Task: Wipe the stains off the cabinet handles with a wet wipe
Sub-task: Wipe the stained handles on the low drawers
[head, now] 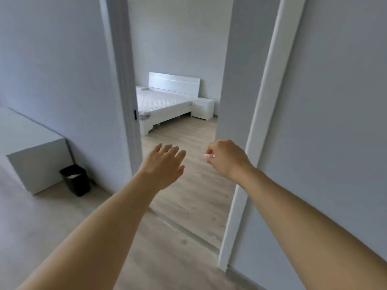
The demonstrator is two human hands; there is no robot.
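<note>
Both my arms reach forward in front of an open doorway. My right hand (227,159) is curled around a small white wet wipe (209,155), of which only a bit shows past the fingers. My left hand (164,164) is held out flat with relaxed, straight fingers and holds nothing. No cabinet handle can be made out in this view. A white cabinet (39,155) stands at the left against the wall.
A black waste bin (75,180) sits on the floor beside the white cabinet. White door frame posts (259,130) flank the doorway. Beyond it a white bed (163,105) and a white nightstand (202,107) stand on the wooden floor.
</note>
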